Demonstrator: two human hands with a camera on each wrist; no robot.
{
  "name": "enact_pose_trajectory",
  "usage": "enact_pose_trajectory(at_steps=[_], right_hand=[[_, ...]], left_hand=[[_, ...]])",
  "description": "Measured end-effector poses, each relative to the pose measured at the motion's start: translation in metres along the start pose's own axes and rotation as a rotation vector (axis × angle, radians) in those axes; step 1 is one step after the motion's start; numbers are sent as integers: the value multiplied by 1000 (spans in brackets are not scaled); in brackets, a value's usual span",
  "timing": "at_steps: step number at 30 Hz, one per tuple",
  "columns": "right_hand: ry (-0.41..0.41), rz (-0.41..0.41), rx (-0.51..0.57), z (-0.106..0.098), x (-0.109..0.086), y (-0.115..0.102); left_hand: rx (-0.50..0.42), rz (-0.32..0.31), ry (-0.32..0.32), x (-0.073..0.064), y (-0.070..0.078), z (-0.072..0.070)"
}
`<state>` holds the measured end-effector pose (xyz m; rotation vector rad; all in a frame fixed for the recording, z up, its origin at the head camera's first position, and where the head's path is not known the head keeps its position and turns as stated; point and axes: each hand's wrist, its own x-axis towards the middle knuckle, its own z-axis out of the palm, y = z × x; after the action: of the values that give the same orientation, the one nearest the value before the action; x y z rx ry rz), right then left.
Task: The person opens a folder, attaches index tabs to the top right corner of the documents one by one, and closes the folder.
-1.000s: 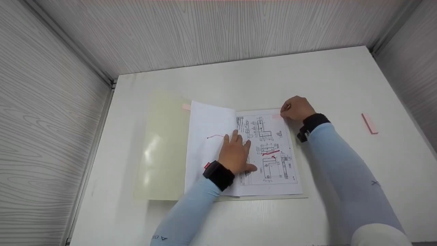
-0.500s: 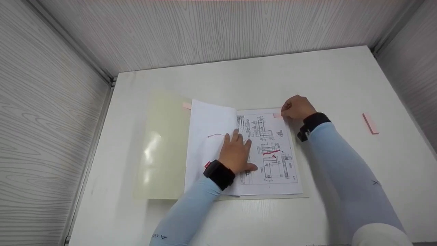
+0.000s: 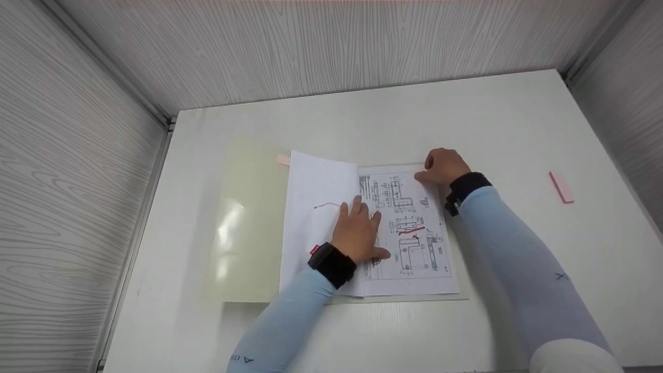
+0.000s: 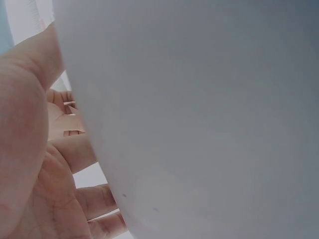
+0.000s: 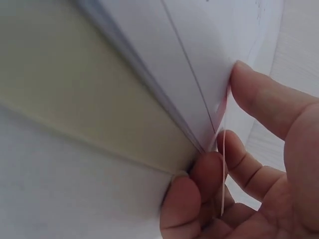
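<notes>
Right hand (image 3: 444,167) shifts inward over the small pink paper tab (image 5: 221,109)

The right hand sits a little further from the white desk's (image 3: 336,127) right edge than half a second ago, and the tab, visible then in the head view, is now hidden beneath it. The work in hand seems to have passed from placing the tab to pressing it down. The tab is at the outer far corner of the white page printed with black technical drawings (image 3: 409,220), near the middle of the desk. The left hand (image 3: 357,235) stays flat, fingers spread, at the turned blank-backed white sheet (image 3: 311,228).

The right wrist view shows what the head view conceals: thumb above and curled fingers below, holding the tab between them at the page's edge. Only the head view shows the pink block of sticky notes (image 3: 561,187) toward the desk's right edge. In the left wrist view, pale paper hides the left fingertips.
</notes>
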<state>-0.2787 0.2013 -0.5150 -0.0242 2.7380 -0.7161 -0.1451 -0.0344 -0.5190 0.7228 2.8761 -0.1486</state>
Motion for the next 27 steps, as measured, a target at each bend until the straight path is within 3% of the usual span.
enact_pose_trajectory(at_steps=[6, 13, 27], right_hand=[[-52, 7, -6, -3, 2, 0], [-56, 71, -5, -1, 2, -6], [-153, 54, -31, -7, 5, 0]], left_hand=[[-7, 2, -8, 1, 0, 1], [-18, -1, -20, 1, 0, 2], [-34, -18, -20, 0, 1, 0]])
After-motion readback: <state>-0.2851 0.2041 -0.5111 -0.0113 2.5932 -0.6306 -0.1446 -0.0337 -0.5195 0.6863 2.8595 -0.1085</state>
